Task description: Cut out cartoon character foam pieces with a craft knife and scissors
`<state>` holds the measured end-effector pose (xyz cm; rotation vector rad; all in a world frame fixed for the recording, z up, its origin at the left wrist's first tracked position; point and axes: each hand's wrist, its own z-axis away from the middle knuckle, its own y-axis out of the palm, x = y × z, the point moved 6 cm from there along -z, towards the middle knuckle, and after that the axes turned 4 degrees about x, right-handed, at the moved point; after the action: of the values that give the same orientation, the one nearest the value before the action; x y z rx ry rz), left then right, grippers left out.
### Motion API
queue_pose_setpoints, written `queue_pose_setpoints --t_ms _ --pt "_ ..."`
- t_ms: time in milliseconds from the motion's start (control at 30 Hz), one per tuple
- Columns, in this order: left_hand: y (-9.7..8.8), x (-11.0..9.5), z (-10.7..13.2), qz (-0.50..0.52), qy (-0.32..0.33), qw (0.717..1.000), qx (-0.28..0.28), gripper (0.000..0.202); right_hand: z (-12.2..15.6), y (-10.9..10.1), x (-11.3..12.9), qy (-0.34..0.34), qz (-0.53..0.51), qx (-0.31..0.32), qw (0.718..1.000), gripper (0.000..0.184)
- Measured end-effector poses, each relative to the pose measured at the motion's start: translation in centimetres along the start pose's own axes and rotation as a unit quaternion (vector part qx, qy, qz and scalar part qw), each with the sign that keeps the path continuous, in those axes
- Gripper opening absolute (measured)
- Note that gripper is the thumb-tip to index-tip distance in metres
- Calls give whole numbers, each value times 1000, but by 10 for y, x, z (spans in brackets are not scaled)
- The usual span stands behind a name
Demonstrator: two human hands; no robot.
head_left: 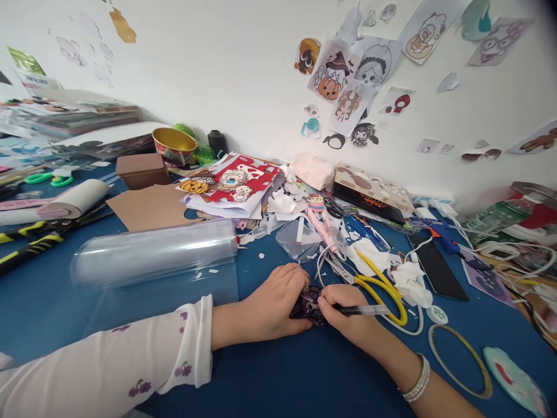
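Near the middle of the blue table, my left hand (pixel 278 305) is closed around a small dark purple-and-black piece (pixel 307 307), possibly a cut-out figure, pressing it to the surface. Fingers and palm cover much of it, so its full shape is hidden. My right hand (pixel 348 310) grips a black pen (pixel 363 310) with a clear end that points right. The pen's tip lies at the purple piece, behind my fingers. Just beyond my right hand rest yellow-handled scissors (pixel 383 290), their blades toward the purple piece.
A roll of clear film (pixel 156 252) lies left of my hands. Paper scraps, a pink glue gun (pixel 322 226) and crumpled tissue (pixel 411 281) crowd the back. A roll of tape (pixel 483 380) is at right, with a black phone-like slab (pixel 439 267) behind. Black-and-yellow pliers (pixel 39 247) lie far left.
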<state>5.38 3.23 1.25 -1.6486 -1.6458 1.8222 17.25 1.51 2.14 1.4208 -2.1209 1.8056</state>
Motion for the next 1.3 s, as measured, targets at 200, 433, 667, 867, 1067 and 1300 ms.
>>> queue_pose_setpoints --t_ms 200,433,667,867,1067,1300 --pt "0 -1 0 -1 2 1000 1 46 1 0 0 0 9 -3 1000 31" --pt "-1 -2 -1 -5 2 1000 -2 45 1 1 1 -3 11 3 1000 31" --pt "-1 -2 0 -5 3 1000 -2 45 0 1 -1 6 26 -4 1000 32" --pt "0 -1 -1 -5 1 1000 -2 43 1 1 -2 13 31 -9 999 32" --pt "0 -2 0 -1 0 1000 4 44 1 1 -2 15 19 2 1000 32" --pt "0 -3 0 1 -2 1000 8 45 3 3 -1 5 -13 14 1000 32"
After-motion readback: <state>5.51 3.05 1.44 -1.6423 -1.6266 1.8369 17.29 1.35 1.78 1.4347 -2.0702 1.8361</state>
